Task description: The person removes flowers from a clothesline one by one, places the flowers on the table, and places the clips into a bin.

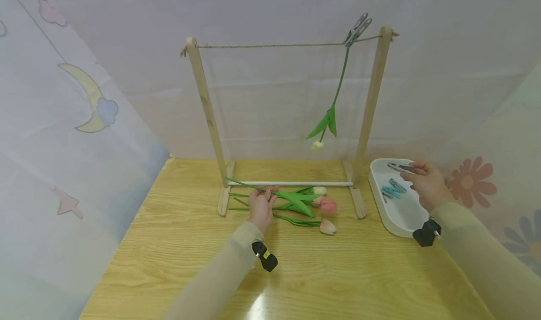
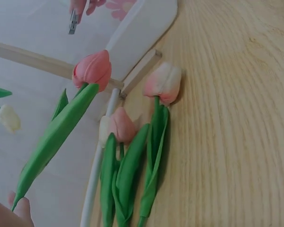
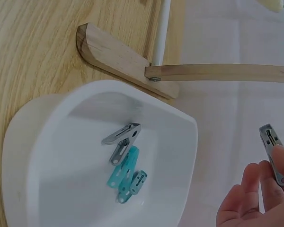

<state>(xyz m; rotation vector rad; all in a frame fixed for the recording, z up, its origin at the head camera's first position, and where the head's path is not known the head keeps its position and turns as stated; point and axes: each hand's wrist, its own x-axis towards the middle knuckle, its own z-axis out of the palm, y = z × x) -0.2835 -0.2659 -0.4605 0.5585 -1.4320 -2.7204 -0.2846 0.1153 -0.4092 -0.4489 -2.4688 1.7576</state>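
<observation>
My left hand (image 1: 261, 209) pinches the green stem of a pink tulip (image 2: 92, 71), raised over the other flowers. In the left wrist view its bloom is clear of the table. Beneath lie several more tulips, among them a pink-and-white one (image 1: 328, 227) and a white one (image 1: 320, 191), blooms to the right. My right hand (image 1: 428, 184) is above the white tray (image 3: 111, 87), thumb and fingers pinching a grey clothespin (image 3: 270, 135). Inside the tray are teal clothespins (image 3: 125, 170) and grey ones (image 3: 125, 139).
Behind the flowers stands a wooden frame (image 1: 372, 95) with a twine line (image 1: 270, 45) across its top and a white bar (image 1: 296, 184) low down. A grey clothespin (image 1: 358, 29) holds a white tulip (image 1: 317, 145) upside down near the line's right end.
</observation>
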